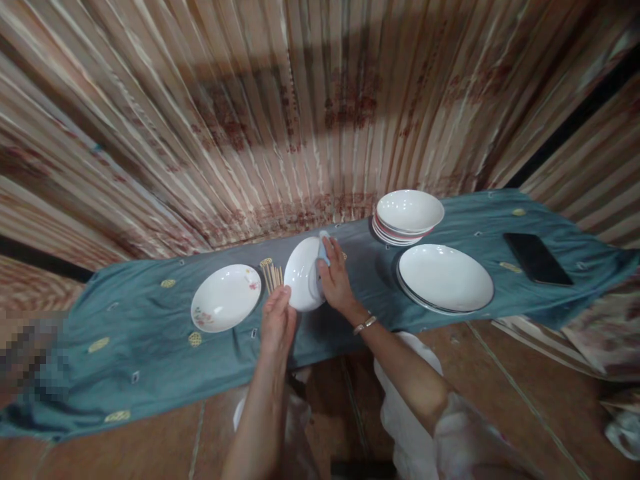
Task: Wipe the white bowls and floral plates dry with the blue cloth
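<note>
A white plate (301, 270), held tilted over the middle of the table, is gripped at its near left rim by my left hand (278, 319), fingers closed. My right hand (336, 279), with a bracelet at the wrist, presses a light blue cloth (325, 248) against the plate's right side. Just left of the plate, a bunch of wooden chopsticks (272, 275) lies partly hidden by it. Further left rests a white plate with a floral pattern (226, 298), face up.
At the back right stands a stack of white bowls (410, 212). Nearer are stacked large white plates (446, 279). A black phone (537, 259) lies at the right. Everything rests on a teal patterned tablecloth (160, 347); a pleated curtain (320, 120) hangs behind.
</note>
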`<move>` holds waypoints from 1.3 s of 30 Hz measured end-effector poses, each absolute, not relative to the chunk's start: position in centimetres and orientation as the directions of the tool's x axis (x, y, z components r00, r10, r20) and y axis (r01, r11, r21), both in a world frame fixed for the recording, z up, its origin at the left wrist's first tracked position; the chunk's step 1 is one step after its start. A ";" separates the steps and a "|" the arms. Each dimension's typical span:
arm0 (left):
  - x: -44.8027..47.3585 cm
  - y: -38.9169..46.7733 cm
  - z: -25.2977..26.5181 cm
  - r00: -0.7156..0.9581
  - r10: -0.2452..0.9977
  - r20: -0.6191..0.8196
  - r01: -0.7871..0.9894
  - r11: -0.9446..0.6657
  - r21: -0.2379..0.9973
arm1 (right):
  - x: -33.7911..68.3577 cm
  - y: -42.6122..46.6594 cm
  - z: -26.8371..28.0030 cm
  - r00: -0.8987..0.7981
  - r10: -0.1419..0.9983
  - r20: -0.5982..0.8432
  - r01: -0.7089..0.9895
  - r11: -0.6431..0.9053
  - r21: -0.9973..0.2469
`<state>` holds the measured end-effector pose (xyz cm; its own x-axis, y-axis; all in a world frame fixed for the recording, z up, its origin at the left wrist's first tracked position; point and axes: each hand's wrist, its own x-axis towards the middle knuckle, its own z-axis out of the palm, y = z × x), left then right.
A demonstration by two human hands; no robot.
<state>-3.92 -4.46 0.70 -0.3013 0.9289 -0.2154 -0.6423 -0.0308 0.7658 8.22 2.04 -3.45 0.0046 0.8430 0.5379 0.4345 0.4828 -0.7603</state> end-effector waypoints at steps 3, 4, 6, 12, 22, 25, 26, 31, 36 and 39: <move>-4.1 -4.3 0.4 -0.327 0.917 -0.231 -0.669 -0.052 0.742 | 7.2 0.0 -2.8 -0.135 0.789 0.600 0.511 0.574 -0.640; -4.2 -4.3 0.2 -0.329 0.915 -0.234 -0.673 -0.053 0.738 | 6.8 -0.7 -2.8 -0.177 0.771 0.612 0.524 0.600 -0.604; -4.4 -4.2 -0.1 -0.330 0.914 -0.236 -0.676 -0.054 0.735 | 6.2 -1.9 -3.2 -0.242 0.737 0.631 0.531 0.645 -0.550; -5.5 -3.5 -1.4 -0.348 0.905 -0.246 -0.684 -0.066 0.727 | 5.9 -3.7 -5.0 -0.394 0.672 0.627 0.501 0.729 -0.466; -6.6 -2.9 -2.2 -0.332 0.914 -0.231 -0.679 -0.062 0.732 | 9.1 -3.5 -7.5 -0.428 0.710 0.560 0.517 0.700 -0.492; -6.3 -3.1 -1.7 -0.317 0.919 -0.233 -0.681 -0.050 0.731 | 9.8 -2.6 -7.9 -0.370 0.752 0.546 0.523 0.654 -0.547; -6.2 -3.2 -1.5 -0.313 0.921 -0.233 -0.680 -0.047 0.731 | 9.9 -2.4 -7.7 -0.349 0.767 0.539 0.521 0.636 -0.569; -5.2 -3.7 -0.4 -0.307 0.928 -0.213 -0.667 -0.050 0.743 | 9.4 -2.7 -5.0 -0.346 0.730 0.590 0.510 0.674 -0.535; -4.3 -4.8 0.7 -0.201 0.968 -0.150 -0.575 0.007 0.818 | 8.2 -3.4 -1.7 -0.451 0.617 0.645 0.565 0.757 -0.329; -3.9 -5.4 0.8 -0.138 0.986 -0.090 -0.499 0.009 0.867 | 8.6 -2.4 -0.1 -0.413 0.636 0.652 0.605 0.727 -0.326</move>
